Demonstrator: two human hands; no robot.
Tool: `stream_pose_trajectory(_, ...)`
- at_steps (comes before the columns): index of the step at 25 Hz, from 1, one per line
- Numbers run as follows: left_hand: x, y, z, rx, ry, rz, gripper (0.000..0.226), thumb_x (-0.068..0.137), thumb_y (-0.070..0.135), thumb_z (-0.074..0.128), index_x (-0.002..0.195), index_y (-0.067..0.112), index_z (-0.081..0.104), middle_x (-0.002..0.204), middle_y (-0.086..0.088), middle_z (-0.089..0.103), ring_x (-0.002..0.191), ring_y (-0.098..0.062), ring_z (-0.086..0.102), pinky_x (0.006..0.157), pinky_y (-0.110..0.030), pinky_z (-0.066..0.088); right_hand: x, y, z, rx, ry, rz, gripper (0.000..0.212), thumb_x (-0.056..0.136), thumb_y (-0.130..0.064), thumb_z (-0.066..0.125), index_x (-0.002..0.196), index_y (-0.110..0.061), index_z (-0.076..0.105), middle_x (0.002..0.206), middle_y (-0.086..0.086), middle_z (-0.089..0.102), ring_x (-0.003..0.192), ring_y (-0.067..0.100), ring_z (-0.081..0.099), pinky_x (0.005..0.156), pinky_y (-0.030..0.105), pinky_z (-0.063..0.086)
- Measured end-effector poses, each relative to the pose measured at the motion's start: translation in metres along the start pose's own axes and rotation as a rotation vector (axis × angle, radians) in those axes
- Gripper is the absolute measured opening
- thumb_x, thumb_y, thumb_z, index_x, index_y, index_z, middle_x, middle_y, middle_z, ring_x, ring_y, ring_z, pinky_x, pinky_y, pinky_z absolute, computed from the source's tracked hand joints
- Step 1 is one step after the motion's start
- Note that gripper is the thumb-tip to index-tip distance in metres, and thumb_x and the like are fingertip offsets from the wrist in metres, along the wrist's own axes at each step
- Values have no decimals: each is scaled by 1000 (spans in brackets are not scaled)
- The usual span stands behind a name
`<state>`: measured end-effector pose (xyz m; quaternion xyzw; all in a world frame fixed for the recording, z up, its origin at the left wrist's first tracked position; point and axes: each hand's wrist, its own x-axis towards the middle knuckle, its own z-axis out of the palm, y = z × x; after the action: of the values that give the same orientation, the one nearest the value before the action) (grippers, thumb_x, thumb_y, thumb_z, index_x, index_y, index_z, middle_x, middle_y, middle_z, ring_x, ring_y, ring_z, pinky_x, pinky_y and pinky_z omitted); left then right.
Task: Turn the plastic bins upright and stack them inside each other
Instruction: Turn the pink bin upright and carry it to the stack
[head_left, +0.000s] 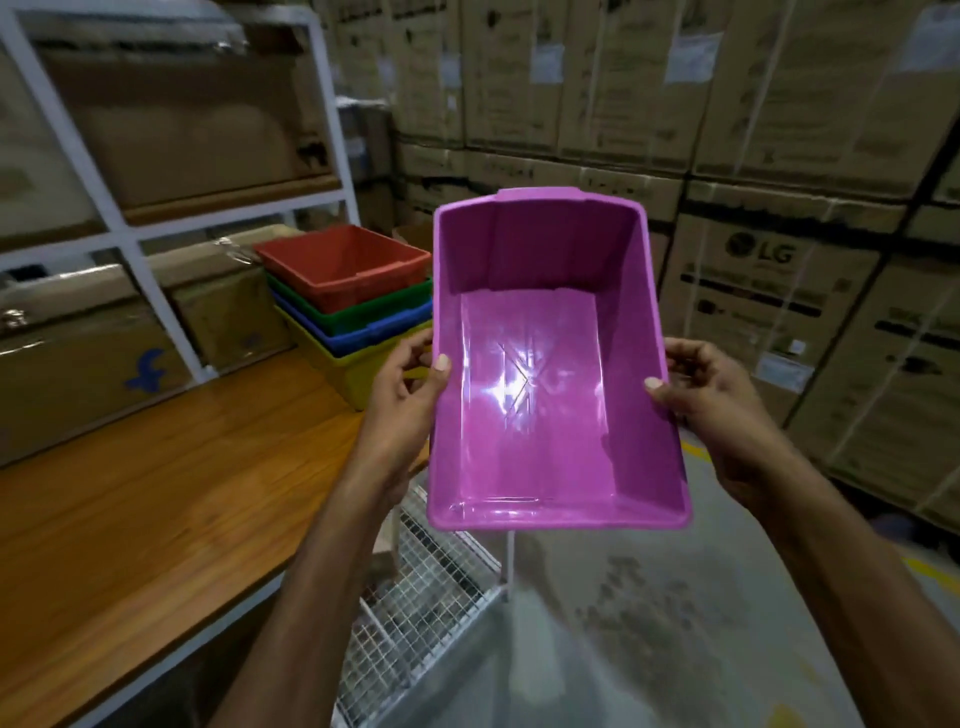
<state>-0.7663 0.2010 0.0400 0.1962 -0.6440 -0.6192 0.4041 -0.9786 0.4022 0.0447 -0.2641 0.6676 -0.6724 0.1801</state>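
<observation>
A purple plastic bin (545, 405) hangs in the air in front of me, its open side facing me and empty. My left hand (405, 384) grips its left rim with the thumb inside. On the right rim my right hand (711, 400) holds it the same way. To the left, on the far end of the wooden table (156, 493), stands a nested upright stack: a red bin (343, 270) on top, then a green bin (358, 314), a blue bin (363, 338) and a yellow bin (353, 374) at the bottom.
A white metal shelf frame (130, 244) with cardboard boxes runs along the back left of the table. Stacked cardboard cartons (779, 270) form a wall ahead and to the right. A wire mesh rack (426, 587) sits below the table end. Grey concrete floor (649, 623) lies beneath the bin.
</observation>
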Motion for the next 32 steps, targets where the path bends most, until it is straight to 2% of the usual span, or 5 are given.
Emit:
stream_pose_trajectory(4, 27, 8, -6, 22, 151, 39, 24, 100, 21, 63, 122, 29, 66, 106, 5, 67, 81, -2, 72, 61, -19, 55, 71, -5, 23, 58, -159, -19, 33, 91, -4, 67, 112, -29, 69, 104, -4, 78, 88, 11, 76, 66, 26, 59)
stream_pose_trajectory(14, 124, 30, -48, 74, 322, 111, 36, 100, 27, 63, 136, 23, 61, 121, -4, 69, 94, -12, 74, 69, -29, 60, 206, -42, 110, 173, -363, -121, 30, 91, 1, 65, 111, -21, 73, 101, 1, 79, 87, 17, 75, 74, 36, 62)
stream_pose_trajectory(21, 189, 61, -79, 183, 322, 128, 35, 104, 27, 55, 139, 30, 56, 119, 9, 69, 96, -4, 72, 68, -22, 57, 284, -74, 176, 251, -436, -142, 32, 92, 5, 65, 107, -23, 74, 98, 1, 79, 87, 18, 74, 74, 37, 62)
stream_pose_trajectory(25, 235, 74, -101, 260, 401, 116, 40, 105, 15, 53, 143, 24, 53, 111, 9, 66, 88, -2, 69, 64, -24, 57, 335, -93, 220, 289, -545, -111, 33, 94, 9, 60, 119, -11, 68, 92, 0, 76, 75, 10, 73, 64, 25, 60)
stream_pose_trajectory(32, 309, 81, -130, 248, 634, 26, 29, 103, 10, 53, 126, 22, 66, 87, 13, 70, 70, 1, 68, 59, -26, 53, 416, -112, 297, 301, -728, 22, 36, 97, 8, 54, 129, -5, 62, 89, 5, 71, 60, 10, 67, 55, 27, 56)
